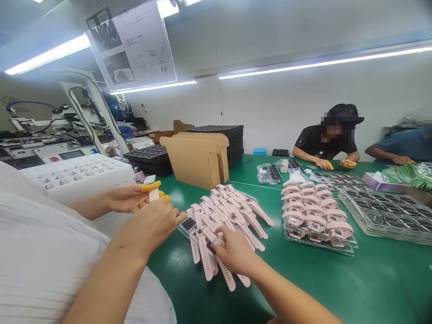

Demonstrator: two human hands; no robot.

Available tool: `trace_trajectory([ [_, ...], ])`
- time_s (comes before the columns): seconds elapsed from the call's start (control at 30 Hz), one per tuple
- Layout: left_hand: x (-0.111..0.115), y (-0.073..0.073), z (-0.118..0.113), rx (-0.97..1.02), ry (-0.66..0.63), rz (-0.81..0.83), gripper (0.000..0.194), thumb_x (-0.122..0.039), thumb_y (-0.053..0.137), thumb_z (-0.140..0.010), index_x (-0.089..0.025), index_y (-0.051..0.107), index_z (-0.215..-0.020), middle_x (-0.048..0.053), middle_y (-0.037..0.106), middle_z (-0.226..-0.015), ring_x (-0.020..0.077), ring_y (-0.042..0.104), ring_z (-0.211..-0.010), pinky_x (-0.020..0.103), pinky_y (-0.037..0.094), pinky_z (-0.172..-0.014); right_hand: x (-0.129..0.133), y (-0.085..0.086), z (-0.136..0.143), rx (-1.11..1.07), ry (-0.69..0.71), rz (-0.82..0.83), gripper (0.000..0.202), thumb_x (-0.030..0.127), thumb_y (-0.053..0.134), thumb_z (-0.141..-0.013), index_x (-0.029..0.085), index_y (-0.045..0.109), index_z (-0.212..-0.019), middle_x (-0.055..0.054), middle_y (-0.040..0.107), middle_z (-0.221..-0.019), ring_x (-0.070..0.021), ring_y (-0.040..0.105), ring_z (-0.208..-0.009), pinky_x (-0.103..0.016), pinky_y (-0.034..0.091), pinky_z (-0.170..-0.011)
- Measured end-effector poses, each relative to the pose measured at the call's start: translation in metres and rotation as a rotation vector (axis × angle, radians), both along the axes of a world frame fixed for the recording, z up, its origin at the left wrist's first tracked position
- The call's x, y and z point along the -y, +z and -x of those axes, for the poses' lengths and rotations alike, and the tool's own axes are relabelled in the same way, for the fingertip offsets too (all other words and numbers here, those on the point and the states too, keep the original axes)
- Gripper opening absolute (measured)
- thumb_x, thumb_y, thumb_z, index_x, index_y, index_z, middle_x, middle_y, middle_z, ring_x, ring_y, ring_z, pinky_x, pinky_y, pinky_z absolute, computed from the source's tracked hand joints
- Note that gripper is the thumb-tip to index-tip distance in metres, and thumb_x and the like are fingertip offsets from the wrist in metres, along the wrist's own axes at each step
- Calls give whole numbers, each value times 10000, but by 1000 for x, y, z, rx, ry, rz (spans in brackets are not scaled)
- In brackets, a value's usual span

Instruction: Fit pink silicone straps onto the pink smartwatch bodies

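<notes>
A loose heap of pink-strapped watches [232,211] lies on the green table. My right hand [234,252] reaches into its near side from the lower right, fingers closed on a pink watch strap [209,235]. Several straps hang down toward the table edge. Of my left hand, at most a sliver of skin [275,320] shows at the bottom edge; its fingers are out of sight. The two hands [151,220] at left, with yellow finger cots, belong to a neighbour in a white shirt and hold a pale pink strap piece [154,195].
Clear trays [319,218] carry rows of pink watches at right. Stacked trays of dark watch faces [388,216] stand beyond them. Cardboard boxes [194,162] and black trays [236,139] are behind the heap. A co-worker [327,139] sits opposite, another person farther right.
</notes>
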State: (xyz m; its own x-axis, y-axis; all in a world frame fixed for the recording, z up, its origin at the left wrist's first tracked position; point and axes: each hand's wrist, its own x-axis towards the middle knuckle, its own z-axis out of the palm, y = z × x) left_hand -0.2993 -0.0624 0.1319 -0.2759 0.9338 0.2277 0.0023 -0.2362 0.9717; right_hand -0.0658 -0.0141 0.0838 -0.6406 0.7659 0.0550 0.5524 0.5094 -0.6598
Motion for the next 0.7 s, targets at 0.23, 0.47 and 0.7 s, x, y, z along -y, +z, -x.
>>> trace_trajectory([
  [0.23, 7, -109, -179, 167, -388, 95, 396, -523, 821, -653, -256, 767, -940, 77, 747, -800, 304, 690, -835, 378, 529, -703, -3, 20, -125, -577, -44, 160, 305, 227, 626, -821, 238, 667, -1123, 38, 543, -750, -142, 522, -729, -245, 427, -686],
  [0.47, -33, -130, -293, 642, -338, 207, 447, -541, 781, -738, -212, 698, -1029, 76, 698, -1080, 230, 628, -971, 318, 513, -793, 7, -26, -223, -610, -134, 450, 279, 193, 592, -822, 216, 637, -1097, 53, 546, -661, -127, 504, -628, -239, 391, -611],
  [0.7, -78, -118, -319, 393, -250, 235, 442, -524, 788, -709, -163, 611, -891, -19, 567, -691, 123, 539, -562, 197, 413, -430, -7, -56, -255, -1104, -122, 832, 379, 479, 713, -739, 200, 599, -969, -15, 663, -740, -122, 526, -585, -229, 374, -582],
])
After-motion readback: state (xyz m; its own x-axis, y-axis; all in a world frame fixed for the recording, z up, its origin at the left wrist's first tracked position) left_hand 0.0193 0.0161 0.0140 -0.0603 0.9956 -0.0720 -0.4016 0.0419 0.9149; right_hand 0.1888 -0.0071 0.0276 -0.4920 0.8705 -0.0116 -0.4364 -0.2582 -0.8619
